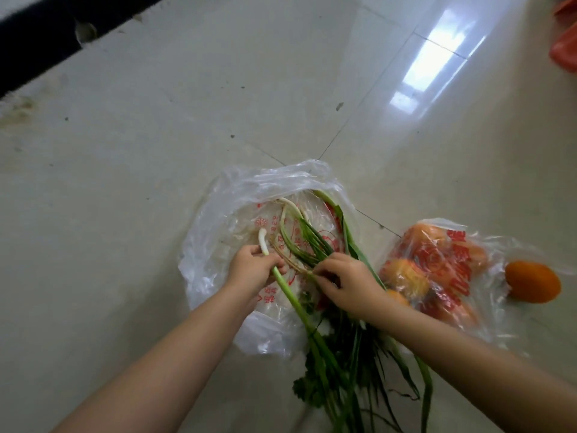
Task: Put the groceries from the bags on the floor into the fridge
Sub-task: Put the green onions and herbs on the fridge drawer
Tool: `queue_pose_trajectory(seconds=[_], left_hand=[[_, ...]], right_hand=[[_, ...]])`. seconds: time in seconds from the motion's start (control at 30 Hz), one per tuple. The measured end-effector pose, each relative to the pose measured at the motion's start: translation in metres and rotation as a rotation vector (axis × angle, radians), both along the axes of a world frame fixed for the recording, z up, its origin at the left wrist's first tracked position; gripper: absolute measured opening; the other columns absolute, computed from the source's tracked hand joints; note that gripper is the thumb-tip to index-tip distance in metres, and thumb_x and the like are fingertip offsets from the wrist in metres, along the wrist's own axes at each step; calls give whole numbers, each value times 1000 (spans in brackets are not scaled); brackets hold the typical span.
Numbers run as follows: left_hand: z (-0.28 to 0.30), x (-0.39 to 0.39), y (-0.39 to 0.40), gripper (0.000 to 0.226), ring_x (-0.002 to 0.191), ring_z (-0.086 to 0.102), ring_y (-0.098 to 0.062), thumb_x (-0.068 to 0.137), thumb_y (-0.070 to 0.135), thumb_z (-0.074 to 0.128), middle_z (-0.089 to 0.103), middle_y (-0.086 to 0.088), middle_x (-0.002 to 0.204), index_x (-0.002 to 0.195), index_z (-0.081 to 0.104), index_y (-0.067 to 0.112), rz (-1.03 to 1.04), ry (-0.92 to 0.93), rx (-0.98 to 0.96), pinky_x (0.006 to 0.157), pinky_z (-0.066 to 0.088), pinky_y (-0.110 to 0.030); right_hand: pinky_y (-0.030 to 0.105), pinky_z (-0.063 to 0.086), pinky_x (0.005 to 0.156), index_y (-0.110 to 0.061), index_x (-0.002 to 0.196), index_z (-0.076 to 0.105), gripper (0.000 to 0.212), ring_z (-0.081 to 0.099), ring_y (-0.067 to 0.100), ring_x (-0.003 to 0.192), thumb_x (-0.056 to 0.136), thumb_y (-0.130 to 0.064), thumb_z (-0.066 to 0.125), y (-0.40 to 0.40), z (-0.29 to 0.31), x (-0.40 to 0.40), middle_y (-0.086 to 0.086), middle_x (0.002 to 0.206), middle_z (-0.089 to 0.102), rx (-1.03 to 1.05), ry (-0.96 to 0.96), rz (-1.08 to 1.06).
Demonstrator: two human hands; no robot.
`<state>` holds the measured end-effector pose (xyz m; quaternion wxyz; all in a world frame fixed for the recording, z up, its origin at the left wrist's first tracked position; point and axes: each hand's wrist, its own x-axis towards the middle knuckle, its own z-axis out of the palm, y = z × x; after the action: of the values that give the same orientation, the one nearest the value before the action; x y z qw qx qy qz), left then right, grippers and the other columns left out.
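Down low, both hands over the clear bag (218, 220) on the floor (125, 167).

Left hand (254, 270): fingers curled round one scallion (288, 290), gripping it just below its white bulb end. Bulb pokes up past the knuckles; green stalk runs down and to the right, out over the bag's near edge.

Right hand (346, 284): fingers bent, tips pinching a thin bundle of greens (307, 245) and brownish roots. Exactly which stems the tips have is hard to tell; they overlap. Hand sits just right of the left one, close but not touching.

Greens lie half in, half out of the bag. White ends and thin stalks rest on the bag's printed inside; long leaves trail toward the camera onto the floor, mixed with a leafy dark-green herb (312, 385).

Bag is spread open and flat, red print showing through the plastic.

Right of it, a second bag (443, 270), clear with red print, lies on its side with orange-yellow fruit inside. One orange (532, 281) sits at that bag's mouth, on the far right.

Floor is pale glossy tile with window glare. Something red (565, 51) at top right edge, cut off. Dark strip (37, 35) along top left.
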<state>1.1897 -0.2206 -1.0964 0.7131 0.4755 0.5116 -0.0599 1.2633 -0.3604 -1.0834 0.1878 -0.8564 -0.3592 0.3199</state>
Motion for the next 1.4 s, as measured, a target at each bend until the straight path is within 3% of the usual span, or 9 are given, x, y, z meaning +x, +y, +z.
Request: queue_pose_trajectory(seconds=[0.13, 0.37, 0.57, 0.8, 0.93, 1.03, 1.23, 1.33, 1.4], left_hand=[[8, -8, 0, 10, 62, 57, -15, 92, -4, 51, 58, -10, 75, 93, 48, 5, 2, -34, 0, 52, 54, -18], [20, -15, 3, 30, 59, 58, -12, 94, -2, 49, 60, -7, 74, 124, 46, -1, -21, -64, 7, 40, 52, -12], [31, -14, -1, 23, 64, 57, -14, 94, -4, 48, 60, -7, 76, 116, 47, 3, -28, -99, -24, 43, 54, -14], [44, -16, -2, 17, 61, 55, -15, 95, 1, 46, 57, -8, 70, 80, 46, 10, 129, -149, -193, 40, 52, -17], [49, -11, -4, 19, 61, 52, -16, 95, 17, 51, 52, -6, 67, 77, 48, 13, 170, -115, -186, 54, 51, -26], [47, -6, -6, 21, 63, 55, -16, 96, 14, 50, 54, -5, 69, 75, 50, 11, 230, -103, -171, 64, 50, -30], [49, -14, -4, 20, 37, 57, -8, 91, -6, 47, 56, -4, 45, 72, 49, 2, 393, -148, -114, 48, 53, -25], [52, -28, 3, 14, 24, 45, -3, 91, -1, 48, 45, 4, 31, 78, 45, 6, 403, -116, -52, 34, 42, -12], [56, -36, 4, 14, 23, 41, -3, 92, 3, 51, 42, 6, 27, 80, 45, 8, 359, -100, -13, 33, 39, -12]], right_hand=[[30, 42, 99, -12, 132, 46, 42, 49, 21, 118, 91, -21, 53, 11, -12, 19, 6, 130, 51, -29, -83, -191], [30, 43, 99, -9, 123, 57, 32, 52, 22, 115, 93, -13, 45, 17, -10, 23, 8, 125, 57, -60, -153, 52], [20, 33, 47, -5, 99, 57, 14, 46, 14, 64, 91, -14, 50, 9, -22, 40, 0, 68, 44, -438, -139, -353], [31, 52, 71, -9, 95, 47, 11, 55, 19, 75, 91, -18, 51, -5, 7, 35, -3, 71, 45, -167, 92, -351], [13, 44, 58, -17, 101, 45, 14, 52, 7, 70, 90, -17, 54, -20, 39, 7, -9, 78, 48, -140, 167, -83], [14, 48, 72, -12, 113, 49, 27, 53, 9, 87, 88, -13, 58, -25, 47, -8, -10, 91, 50, -79, 167, 47], [19, 47, 77, -10, 115, 53, 29, 53, 11, 87, 91, -27, 52, -21, 50, -21, 1, 98, 57, -44, 216, 208], [19, 44, 69, -2, 104, 60, 29, 53, 14, 77, 95, -24, 44, -7, 39, -9, 1, 87, 57, 22, 134, 86], [26, 48, 79, -4, 113, 56, 31, 57, 20, 93, 93, -25, 50, 7, 22, 1, 8, 104, 60, -24, -4, -2]])
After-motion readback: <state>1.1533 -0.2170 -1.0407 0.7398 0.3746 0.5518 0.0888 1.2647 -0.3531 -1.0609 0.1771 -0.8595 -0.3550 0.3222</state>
